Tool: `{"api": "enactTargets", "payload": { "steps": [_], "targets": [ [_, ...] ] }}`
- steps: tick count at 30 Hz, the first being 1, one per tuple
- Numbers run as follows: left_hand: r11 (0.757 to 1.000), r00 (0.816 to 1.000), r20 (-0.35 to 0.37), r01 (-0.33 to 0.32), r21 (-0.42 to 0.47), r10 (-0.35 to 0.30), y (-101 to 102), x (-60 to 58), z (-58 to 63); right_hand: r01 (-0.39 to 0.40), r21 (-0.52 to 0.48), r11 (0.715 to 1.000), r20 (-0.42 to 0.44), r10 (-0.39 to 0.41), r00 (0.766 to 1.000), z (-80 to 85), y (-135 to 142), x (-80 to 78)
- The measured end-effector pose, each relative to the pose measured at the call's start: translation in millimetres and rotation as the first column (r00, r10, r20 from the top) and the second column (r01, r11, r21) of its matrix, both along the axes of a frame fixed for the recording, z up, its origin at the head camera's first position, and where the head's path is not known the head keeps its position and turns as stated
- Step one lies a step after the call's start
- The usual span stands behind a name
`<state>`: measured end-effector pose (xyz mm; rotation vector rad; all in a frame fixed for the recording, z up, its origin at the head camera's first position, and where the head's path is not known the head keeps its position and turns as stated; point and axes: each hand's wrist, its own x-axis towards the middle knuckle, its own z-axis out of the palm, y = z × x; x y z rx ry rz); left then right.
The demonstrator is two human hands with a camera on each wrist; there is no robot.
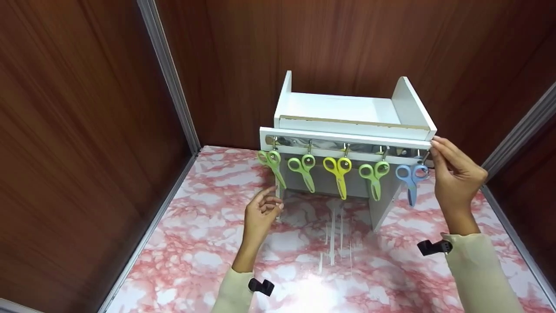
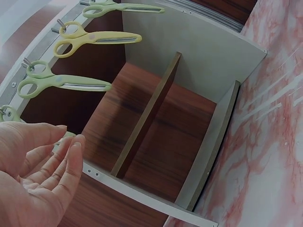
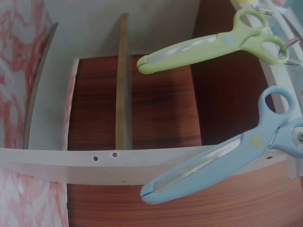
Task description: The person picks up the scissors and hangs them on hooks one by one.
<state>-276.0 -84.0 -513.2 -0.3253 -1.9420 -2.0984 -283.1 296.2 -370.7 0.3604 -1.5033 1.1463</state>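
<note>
A white shelf unit (image 1: 343,106) stands on the table, with a hook rail (image 1: 330,141) along its front. Three green scissors (image 1: 374,179), one yellow pair (image 1: 338,176) and one blue pair (image 1: 411,180) hang by their handle loops from the hooks, blades down. My right hand (image 1: 460,178) pinches the rail's right end, beside the blue scissors; the right wrist view leaves that hand out. Below the leftmost green scissors, my left hand (image 1: 263,213) hovers by the unit's left side panel. Its fingers are loosely curled with nothing between them, as the left wrist view (image 2: 42,172) also shows.
The table (image 1: 195,243) has a red-and-white marbled top with pale streaks in front of the unit. Brown wood-grain panels (image 1: 87,130) rise behind and at both sides. Inside the unit, a divider board (image 2: 149,111) runs between the side panels.
</note>
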Motion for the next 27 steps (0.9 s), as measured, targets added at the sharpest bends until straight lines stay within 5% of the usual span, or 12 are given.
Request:
{"api": "enactTargets", "payload": {
  "steps": [8,14,21,27],
  "targets": [
    [1.0,1.0,0.002,-0.001,0.029,0.001,3.1,6.0,5.5,-0.004,0.013,1.0,0.011,0.004,1.0,0.3,3.8,2.1],
    [0.997,0.999,-0.038,0.0,-0.08,-0.003,4.5,22.3,24.2,-0.005,0.035,0.999,0.04,0.003,0.999,-0.2,6.9,7.7],
    [0.968,0.995,-0.094,-0.061,-0.244,0.039,2.6,17.4,12.6,-0.028,0.151,0.988,0.124,0.009,0.992,8.3,9.0,19.7],
    [0.962,0.985,-0.166,-0.088,-0.258,0.045,-2.0,18.6,11.8,-0.041,0.288,0.957,0.222,-0.025,0.975,15.0,10.5,35.8]
  ]
}}
